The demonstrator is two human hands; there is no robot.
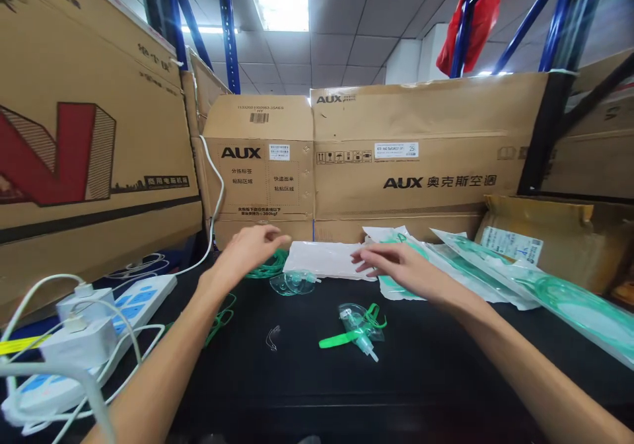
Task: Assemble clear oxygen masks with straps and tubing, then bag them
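Observation:
My left hand (254, 249) hovers over a coil of green tubing (269, 265), fingers apart and holding nothing that I can see. My right hand (391, 262) is spread, its fingertips over the right end of a white packet (321, 259). A clear mask (293, 283) lies just in front of the coil. Nearer the front, a second clear mask (357, 318) with a green strap and a flat green strip (339, 340) rests on the black table (297, 384). A small clear looped piece (272, 339) lies to its left.
A white power strip (143, 302) with plugs and loose cables lies at the left. Green-and-white packages (559, 292) stretch along the right, before a brown parcel (555, 236). Cardboard boxes (426, 140) wall off the back and left.

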